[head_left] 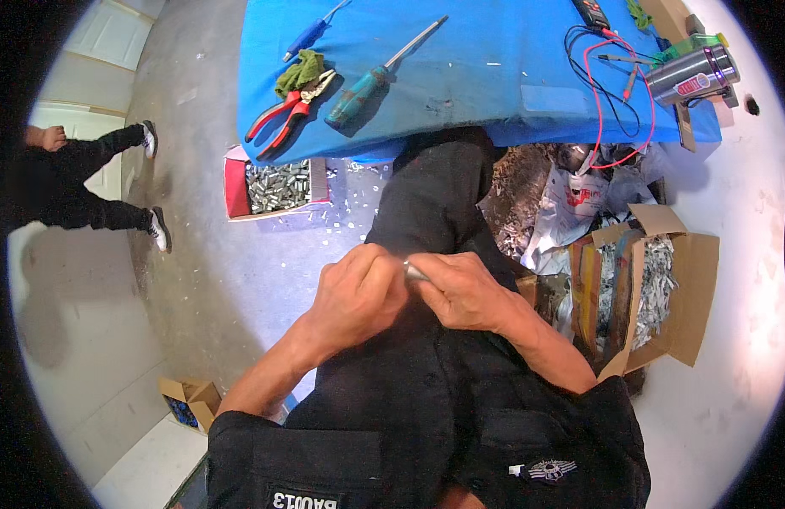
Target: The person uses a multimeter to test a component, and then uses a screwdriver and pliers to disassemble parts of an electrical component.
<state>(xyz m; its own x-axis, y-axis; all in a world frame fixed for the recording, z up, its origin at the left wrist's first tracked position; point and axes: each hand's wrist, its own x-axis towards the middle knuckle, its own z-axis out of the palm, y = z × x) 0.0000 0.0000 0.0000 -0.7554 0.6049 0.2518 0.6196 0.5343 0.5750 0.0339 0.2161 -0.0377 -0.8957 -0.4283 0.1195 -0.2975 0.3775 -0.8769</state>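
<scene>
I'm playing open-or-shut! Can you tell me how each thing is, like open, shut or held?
Left grip: fingers curled, inside hidden
Right grip: closed on metal piece
Metal piece: held, partly hidden
Pliers: handles spread
Red-and-white box: open, holding metal cylinders
Big cardboard box: open, holding silvery pieces
Small cardboard box: open
Flask: lid seems on

The floor [193, 93] was grey concrete, visibly stained. A worktable [486, 89] with a smudged blue cover stood ahead. A white panelled door [112, 36] was noted upper left; bright glare fell on the white wall [740, 280] at right.
</scene>
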